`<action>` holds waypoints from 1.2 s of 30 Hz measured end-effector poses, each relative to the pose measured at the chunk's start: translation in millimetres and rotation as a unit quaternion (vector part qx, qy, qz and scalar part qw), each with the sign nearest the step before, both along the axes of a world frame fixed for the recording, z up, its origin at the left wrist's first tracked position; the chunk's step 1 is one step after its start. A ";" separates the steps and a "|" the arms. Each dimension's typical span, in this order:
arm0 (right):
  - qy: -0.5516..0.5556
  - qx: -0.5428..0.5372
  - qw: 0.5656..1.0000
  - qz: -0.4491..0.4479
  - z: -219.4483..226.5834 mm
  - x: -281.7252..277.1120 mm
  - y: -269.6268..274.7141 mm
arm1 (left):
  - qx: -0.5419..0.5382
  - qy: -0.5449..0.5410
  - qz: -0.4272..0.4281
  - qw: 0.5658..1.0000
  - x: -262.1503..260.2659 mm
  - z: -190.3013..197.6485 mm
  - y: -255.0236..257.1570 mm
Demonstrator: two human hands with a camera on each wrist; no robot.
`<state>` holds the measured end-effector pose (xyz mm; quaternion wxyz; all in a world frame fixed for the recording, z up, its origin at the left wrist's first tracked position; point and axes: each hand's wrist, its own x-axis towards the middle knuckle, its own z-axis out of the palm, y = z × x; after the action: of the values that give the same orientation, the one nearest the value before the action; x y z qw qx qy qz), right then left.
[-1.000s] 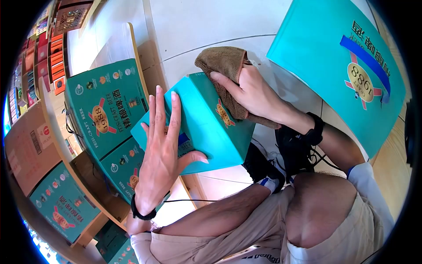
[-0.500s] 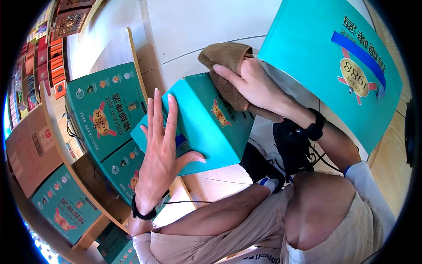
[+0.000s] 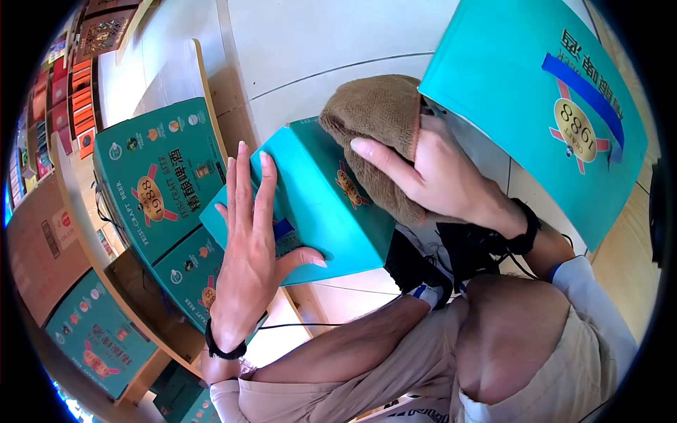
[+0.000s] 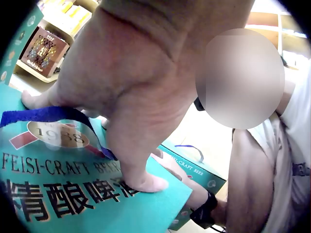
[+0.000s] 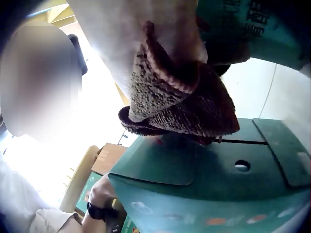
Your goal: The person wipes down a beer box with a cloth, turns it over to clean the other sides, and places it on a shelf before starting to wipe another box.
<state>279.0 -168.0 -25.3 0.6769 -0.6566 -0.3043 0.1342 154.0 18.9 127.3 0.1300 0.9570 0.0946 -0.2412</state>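
Note:
In the head view a teal box [image 3: 317, 233] stands tilted in front of the person. The left hand [image 3: 247, 264] lies on its top with straight, spread fingers, beside a blue strap [image 3: 283, 228]; the left wrist view shows that hand [image 4: 131, 92] pressing on the printed face [image 4: 63, 179]. The right hand [image 3: 451, 173] grips a brown cloth [image 3: 381, 113], thumb on top, at the box's right side. In the right wrist view the folded cloth [image 5: 184, 107] touches the box [image 5: 218, 170], near a round hole; the fingers are mostly hidden behind it.
Another teal box [image 3: 529, 106] with a blue strap stands at the right. Shelves on the left hold teal boxes [image 3: 159, 183] and a brown carton [image 3: 53, 243]. The person's shoes [image 3: 423, 264] and legs are close below the box, on a tiled floor [image 3: 317, 35].
The right hand and cloth have shifted and turned at the box's right side, and more of the cloth shows spread out. The left hand stays flat on the box.

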 end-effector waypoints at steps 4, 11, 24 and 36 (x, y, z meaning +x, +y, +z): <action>-0.014 -0.001 1.000 0.014 16.5 -2.2 -5.2 | 0.000 0.001 -0.001 1.000 0.1 -0.3 -1.3; 0.086 -0.044 0.995 -0.034 7.5 -16.2 -1.8 | -0.005 0.008 0.003 1.000 1.7 0.1 -1.3; 0.018 0.022 0.990 0.136 28.0 0.5 -7.0 | -0.014 0.016 0.023 1.000 4.0 2.1 -2.9; -0.074 0.025 0.997 -0.019 17.8 -1.5 6.0 | -0.023 0.004 0.014 1.000 1.8 1.8 0.7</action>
<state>277.5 -162.0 -7.5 0.6713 -0.6531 -0.3444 0.0652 155.8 19.5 129.2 0.1548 0.9514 0.1026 -0.2458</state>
